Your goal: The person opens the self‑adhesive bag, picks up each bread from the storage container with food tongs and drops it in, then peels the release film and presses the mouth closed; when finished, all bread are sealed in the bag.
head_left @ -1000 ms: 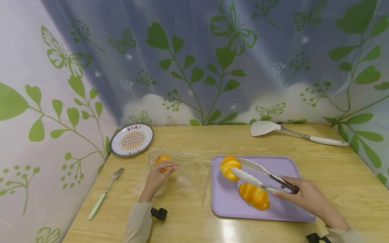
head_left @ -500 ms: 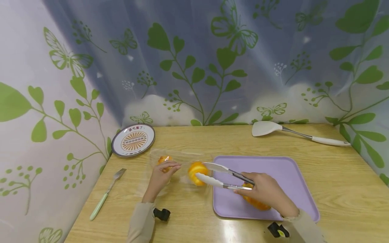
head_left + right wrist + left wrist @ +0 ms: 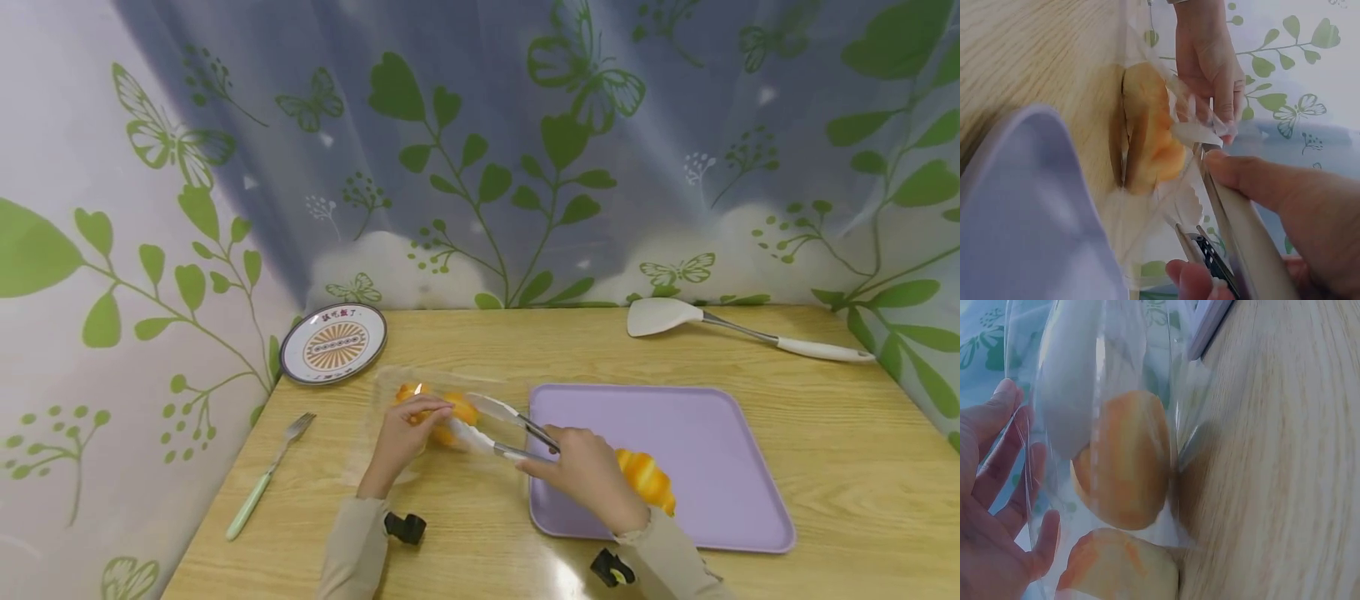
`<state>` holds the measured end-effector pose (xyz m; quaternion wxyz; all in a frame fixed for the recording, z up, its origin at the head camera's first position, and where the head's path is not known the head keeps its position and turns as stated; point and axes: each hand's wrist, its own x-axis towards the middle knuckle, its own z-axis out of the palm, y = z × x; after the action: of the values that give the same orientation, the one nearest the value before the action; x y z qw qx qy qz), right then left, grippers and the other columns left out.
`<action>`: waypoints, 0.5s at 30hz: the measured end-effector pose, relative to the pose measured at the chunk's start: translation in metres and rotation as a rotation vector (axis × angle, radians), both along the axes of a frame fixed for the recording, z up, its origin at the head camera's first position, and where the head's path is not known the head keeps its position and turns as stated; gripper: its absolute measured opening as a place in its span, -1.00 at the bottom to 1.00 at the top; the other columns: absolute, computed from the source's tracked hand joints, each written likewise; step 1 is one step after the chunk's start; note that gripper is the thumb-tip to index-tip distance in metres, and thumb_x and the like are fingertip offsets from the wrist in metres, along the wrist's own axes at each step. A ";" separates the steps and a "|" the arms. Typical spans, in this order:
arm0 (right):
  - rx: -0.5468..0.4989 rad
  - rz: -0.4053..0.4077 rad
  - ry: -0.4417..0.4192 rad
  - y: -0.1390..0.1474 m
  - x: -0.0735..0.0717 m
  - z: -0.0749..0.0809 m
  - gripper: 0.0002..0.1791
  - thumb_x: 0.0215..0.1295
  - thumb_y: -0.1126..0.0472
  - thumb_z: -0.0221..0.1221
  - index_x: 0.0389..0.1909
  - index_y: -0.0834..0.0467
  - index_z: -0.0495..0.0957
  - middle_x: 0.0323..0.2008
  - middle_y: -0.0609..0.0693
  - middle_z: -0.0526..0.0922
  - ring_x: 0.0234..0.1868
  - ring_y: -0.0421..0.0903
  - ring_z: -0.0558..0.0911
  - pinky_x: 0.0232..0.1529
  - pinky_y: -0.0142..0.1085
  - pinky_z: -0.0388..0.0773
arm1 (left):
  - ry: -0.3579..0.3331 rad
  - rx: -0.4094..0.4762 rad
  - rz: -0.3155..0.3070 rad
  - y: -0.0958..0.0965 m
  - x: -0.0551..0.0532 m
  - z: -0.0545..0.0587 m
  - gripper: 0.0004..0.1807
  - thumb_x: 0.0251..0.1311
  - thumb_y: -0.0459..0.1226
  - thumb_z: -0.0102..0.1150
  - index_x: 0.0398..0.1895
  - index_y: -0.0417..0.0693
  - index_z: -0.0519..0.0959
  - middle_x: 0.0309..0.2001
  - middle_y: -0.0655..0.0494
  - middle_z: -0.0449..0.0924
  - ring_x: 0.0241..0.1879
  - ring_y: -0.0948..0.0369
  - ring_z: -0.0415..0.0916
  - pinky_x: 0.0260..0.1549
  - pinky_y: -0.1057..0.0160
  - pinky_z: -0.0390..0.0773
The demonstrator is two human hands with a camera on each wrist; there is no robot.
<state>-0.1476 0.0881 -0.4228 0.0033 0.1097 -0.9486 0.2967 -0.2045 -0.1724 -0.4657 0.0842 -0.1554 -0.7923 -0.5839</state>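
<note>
My left hand [image 3: 405,437] pinches the upper edge of a clear plastic bag [image 3: 384,392] lying on the table. In my right hand [image 3: 592,475] is a pair of tongs [image 3: 513,452] with white scalloped tips. The tips reach into the bag around a golden croissant [image 3: 1125,462], well seen in the left wrist view. Another croissant [image 3: 1119,565] lies in the bag beside it; in the head view my left hand partly covers it. One more croissant [image 3: 647,483] rests on the purple tray [image 3: 697,433], partly behind my right hand.
A patterned plate [image 3: 333,343] stands at the back left. Nearer on the left lies a fork [image 3: 270,475] with a green handle. At the back right is a white spatula [image 3: 663,317]. A patterned curtain [image 3: 480,167] borders the table behind.
My right hand has carried the croissant in the tongs leftward from the tray into the bag. My left hand keeps its hold on the bag's edge.
</note>
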 end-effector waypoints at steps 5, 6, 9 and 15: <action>0.009 -0.007 -0.021 -0.007 -0.002 -0.001 -0.46 -0.01 -0.10 0.44 -0.10 0.19 0.68 -0.67 -0.12 0.40 -0.58 -0.15 0.39 -0.60 -0.32 0.32 | -0.023 -0.013 0.008 0.001 -0.001 0.001 -0.84 0.17 -0.35 0.31 -0.27 -0.29 0.73 -0.18 -0.19 0.70 -0.16 0.43 0.56 0.00 0.38 0.54; 0.012 -0.005 -0.023 -0.007 -0.002 -0.001 -0.46 -0.02 -0.10 0.45 -0.10 0.19 0.68 -0.65 -0.12 0.42 -0.58 -0.15 0.40 -0.59 -0.32 0.34 | -0.026 -0.015 0.006 0.001 -0.001 0.000 -0.85 0.17 -0.35 0.31 -0.27 -0.29 0.73 -0.18 -0.19 0.70 -0.15 0.43 0.55 0.03 0.36 0.53; 0.022 -0.007 -0.029 -0.006 -0.003 -0.001 -0.43 -0.05 -0.12 0.46 -0.11 0.20 0.67 -0.59 -0.07 0.50 -0.54 -0.12 0.45 -0.58 -0.27 0.39 | -0.031 -0.030 0.004 0.001 -0.002 -0.001 -0.84 0.16 -0.34 0.32 -0.28 -0.29 0.73 -0.17 -0.18 0.70 -0.13 0.40 0.54 0.09 0.32 0.50; 0.057 -0.039 -0.029 0.004 0.000 -0.001 -0.24 -0.10 -0.16 0.47 0.05 0.26 0.61 -0.28 0.16 0.72 -0.35 0.03 0.65 -0.46 -0.13 0.57 | -0.040 -0.043 -0.006 0.000 -0.002 -0.005 -0.83 0.18 -0.38 0.28 -0.23 -0.34 0.71 -0.16 -0.19 0.69 -0.12 0.42 0.53 0.09 0.34 0.50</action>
<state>-0.1479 0.0922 -0.4237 -0.0077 0.0867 -0.9587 0.2708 -0.2068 -0.1719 -0.4707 0.0632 -0.1477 -0.8059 -0.5699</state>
